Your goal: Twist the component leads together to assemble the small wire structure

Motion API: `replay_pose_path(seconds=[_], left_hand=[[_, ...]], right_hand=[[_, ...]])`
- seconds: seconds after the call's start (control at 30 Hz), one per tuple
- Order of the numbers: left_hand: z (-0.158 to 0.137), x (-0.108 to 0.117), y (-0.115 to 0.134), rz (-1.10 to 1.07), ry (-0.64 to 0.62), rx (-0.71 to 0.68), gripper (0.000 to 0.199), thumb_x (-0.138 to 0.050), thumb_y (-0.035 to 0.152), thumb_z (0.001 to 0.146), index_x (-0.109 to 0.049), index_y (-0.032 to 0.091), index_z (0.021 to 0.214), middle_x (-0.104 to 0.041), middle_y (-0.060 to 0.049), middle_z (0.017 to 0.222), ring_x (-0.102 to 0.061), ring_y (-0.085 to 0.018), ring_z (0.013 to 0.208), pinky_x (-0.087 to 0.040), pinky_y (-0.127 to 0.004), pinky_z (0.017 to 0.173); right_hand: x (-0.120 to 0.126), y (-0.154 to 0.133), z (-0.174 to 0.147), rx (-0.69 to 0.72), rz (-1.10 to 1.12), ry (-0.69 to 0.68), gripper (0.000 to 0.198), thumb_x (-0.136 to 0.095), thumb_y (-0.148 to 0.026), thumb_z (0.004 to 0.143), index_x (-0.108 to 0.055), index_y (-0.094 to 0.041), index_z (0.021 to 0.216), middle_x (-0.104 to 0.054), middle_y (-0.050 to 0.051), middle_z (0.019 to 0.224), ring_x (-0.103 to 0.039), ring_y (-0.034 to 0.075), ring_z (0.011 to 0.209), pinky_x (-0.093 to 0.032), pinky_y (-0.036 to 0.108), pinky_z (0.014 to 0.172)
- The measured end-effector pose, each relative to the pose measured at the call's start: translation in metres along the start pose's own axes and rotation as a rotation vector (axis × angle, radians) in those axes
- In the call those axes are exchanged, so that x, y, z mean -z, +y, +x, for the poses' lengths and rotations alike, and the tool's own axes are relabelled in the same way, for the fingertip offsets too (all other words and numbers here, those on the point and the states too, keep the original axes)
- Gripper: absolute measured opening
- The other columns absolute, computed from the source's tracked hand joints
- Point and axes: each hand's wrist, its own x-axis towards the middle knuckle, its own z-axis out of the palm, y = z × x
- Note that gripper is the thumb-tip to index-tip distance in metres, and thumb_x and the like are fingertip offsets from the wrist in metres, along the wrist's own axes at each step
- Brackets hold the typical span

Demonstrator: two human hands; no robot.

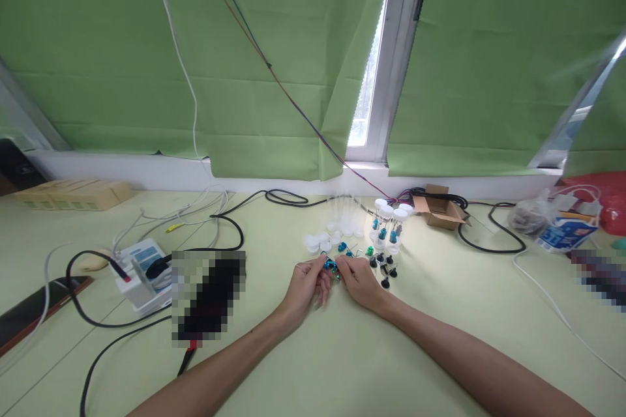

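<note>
My left hand and my right hand meet over the middle of the table. Thumbs and fingertips of both are closed on a small shiny blue metal part, whose exact kind is too small to make out. More blue pieces lie just beyond my fingers, with a green piece to their right. Several black-headed pieces with thin stems are scattered beside my right hand. Round white caps lie in a group beyond my left hand.
Clear tubes stand behind the caps; to their right are white-capped clear containers with blue pieces inside. An open cardboard box sits farther back. Left are a white power strip, black cables and a pixelated dark object.
</note>
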Motion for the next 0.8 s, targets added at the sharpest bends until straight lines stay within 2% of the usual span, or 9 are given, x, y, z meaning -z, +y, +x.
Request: replay_pose_path(seconds=[0.13,0.27,0.37,0.6,0.8], left_hand=[[-0.0001,0.0004,0.0012,-0.013,0.006,0.008,0.047,-0.062,0.054,0.079,-0.062,0.011,0.060,-0.056,0.000,0.043,-0.049,-0.010,0.028,-0.028,-0.017,0.026],[-0.0003,0.0007,0.0029,-0.057,0.038,-0.001,0.049,-0.061,0.057,0.079,-0.059,0.012,0.058,-0.056,0.000,0.044,-0.048,-0.009,0.028,-0.030,-0.018,0.027],[-0.0004,0.0009,0.0032,-0.069,0.031,-0.008,0.049,-0.063,0.056,0.079,-0.057,0.013,0.055,-0.056,-0.001,0.044,-0.048,-0.009,0.028,-0.029,-0.018,0.028],[-0.0007,0.0006,0.0019,-0.051,0.021,-0.011,0.045,-0.064,0.052,0.079,-0.058,0.013,0.058,-0.057,0.000,0.044,-0.048,-0.009,0.028,-0.028,-0.018,0.026],[-0.0006,0.0011,0.0002,-0.010,0.003,-0.007,0.046,-0.063,0.053,0.079,-0.060,0.012,0.059,-0.056,0.000,0.043,-0.049,-0.010,0.028,-0.028,-0.017,0.026]], right_hand=[[0.0015,-0.0039,-0.0008,-0.011,0.008,0.002,0.039,-0.033,-0.030,0.100,-0.047,-0.020,0.065,-0.046,-0.004,0.055,-0.043,0.012,0.051,-0.035,0.025,0.055],[0.0026,-0.0080,-0.0019,-0.005,0.055,0.015,0.013,-0.048,-0.029,0.095,-0.055,-0.019,0.098,-0.056,-0.001,0.069,-0.049,0.012,0.055,-0.038,0.023,0.053],[0.0021,-0.0077,-0.0024,0.029,0.094,0.004,0.017,-0.054,-0.027,0.091,-0.054,-0.019,0.107,-0.058,-0.001,0.071,-0.049,0.012,0.054,-0.038,0.023,0.050],[0.0003,-0.0023,-0.0032,0.032,0.086,-0.007,0.011,-0.049,-0.025,0.094,-0.058,-0.019,0.095,-0.062,0.001,0.074,-0.054,0.013,0.060,-0.042,0.024,0.057],[0.0010,-0.0026,-0.0018,0.002,0.027,-0.012,0.034,-0.042,-0.031,0.097,-0.052,-0.019,0.066,-0.048,-0.004,0.055,-0.043,0.011,0.050,-0.035,0.024,0.053]])
